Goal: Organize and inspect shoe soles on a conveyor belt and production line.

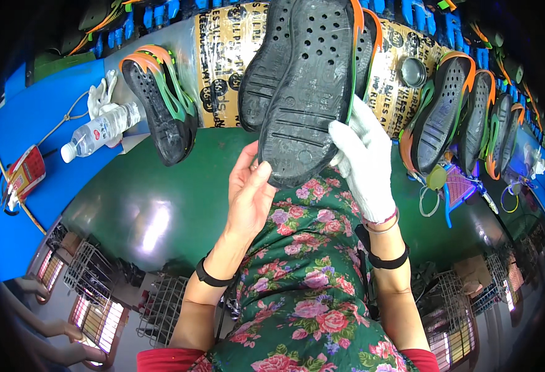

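Note:
In front of me is a black shoe sole (306, 111) with round holes in one end, cross grooves in the other, and orange and green edging. My bare left hand (252, 195) pinches its lower left edge between thumb and fingers. Along its lower right side, my right hand (370, 158), in a white knitted glove, is closed on the edge. A second similar sole (263, 74) shows behind it, partly covered; whether a hand also holds that one I cannot tell. To the left lies another pair of soles (155, 102), and several soles (440, 118) stand in a row at right.
A clear water bottle (102, 131) lies at left beside white gloves (102, 96). Farther left is a red packet (27, 172) on a blue surface (68, 204). A round metal lid (414, 72) rests on brown printed tape (391, 87). Blue racks (430, 25) line the back.

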Motion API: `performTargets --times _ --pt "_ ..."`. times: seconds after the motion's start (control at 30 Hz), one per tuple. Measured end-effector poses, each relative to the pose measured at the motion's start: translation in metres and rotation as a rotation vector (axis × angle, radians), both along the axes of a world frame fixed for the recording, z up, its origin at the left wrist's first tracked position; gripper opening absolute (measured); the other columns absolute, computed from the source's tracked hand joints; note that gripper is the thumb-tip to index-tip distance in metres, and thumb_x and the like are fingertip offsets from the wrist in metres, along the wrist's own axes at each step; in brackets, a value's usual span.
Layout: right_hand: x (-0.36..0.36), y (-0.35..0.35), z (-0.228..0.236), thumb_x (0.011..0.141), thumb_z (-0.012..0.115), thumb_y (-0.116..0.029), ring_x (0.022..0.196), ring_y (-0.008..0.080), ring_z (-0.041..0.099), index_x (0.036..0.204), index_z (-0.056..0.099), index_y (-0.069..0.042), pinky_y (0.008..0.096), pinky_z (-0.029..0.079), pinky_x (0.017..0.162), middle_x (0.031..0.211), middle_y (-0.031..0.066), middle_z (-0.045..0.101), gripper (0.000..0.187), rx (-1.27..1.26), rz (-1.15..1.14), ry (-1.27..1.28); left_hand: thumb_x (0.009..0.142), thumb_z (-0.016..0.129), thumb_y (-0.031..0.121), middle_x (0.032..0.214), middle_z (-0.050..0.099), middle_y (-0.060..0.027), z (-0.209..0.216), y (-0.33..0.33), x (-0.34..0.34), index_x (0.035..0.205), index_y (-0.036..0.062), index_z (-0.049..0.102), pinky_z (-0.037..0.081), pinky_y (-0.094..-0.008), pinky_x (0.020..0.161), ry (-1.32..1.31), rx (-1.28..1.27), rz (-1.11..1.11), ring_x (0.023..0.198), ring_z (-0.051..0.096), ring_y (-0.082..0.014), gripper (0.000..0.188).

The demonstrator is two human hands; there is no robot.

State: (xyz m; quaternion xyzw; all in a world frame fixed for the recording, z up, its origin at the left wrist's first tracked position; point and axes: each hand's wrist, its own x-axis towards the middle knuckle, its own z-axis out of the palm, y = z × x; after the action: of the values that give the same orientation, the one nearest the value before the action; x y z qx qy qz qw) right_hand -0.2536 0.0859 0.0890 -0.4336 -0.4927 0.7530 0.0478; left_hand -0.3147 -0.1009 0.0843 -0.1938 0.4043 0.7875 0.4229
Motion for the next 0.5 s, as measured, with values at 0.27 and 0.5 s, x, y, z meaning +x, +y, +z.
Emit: performTargets --times 0.27,0.5 --pt "0.0 0.008 0.004 0.089 0.071 -0.012 0.061 0.0013 0.054 0.143 0.045 0.003 0.017 0.043 0.049 0.098 0.0038 0.07 0.061 0.056 -0.031 0.117 0.097 0.06 0.009 0.125 0.063 -0.0121 0.012 0.011 0.004 0.132 -0.0014 0.049 0.049 -0.0408 0.103 0.054 0.021 0.022 0.117 0.06 -0.0214 0.038" --pt "0.001 0.011 -0.001 0.087 0.075 -0.014 0.065 0.0041 0.054 0.142 0.047 0.003 0.0204 0.047 0.055 0.096 0.0028 0.066 0.063 0.09 0.001 0.085 0.098 0.057 0.009 0.12 0.066 -0.0124 -0.005 0.012 0.005 0.124 -0.0037 0.057 0.052 -0.0362 0.098 0.104 -0.119 -0.011 0.109 0.065 -0.0189 0.028"
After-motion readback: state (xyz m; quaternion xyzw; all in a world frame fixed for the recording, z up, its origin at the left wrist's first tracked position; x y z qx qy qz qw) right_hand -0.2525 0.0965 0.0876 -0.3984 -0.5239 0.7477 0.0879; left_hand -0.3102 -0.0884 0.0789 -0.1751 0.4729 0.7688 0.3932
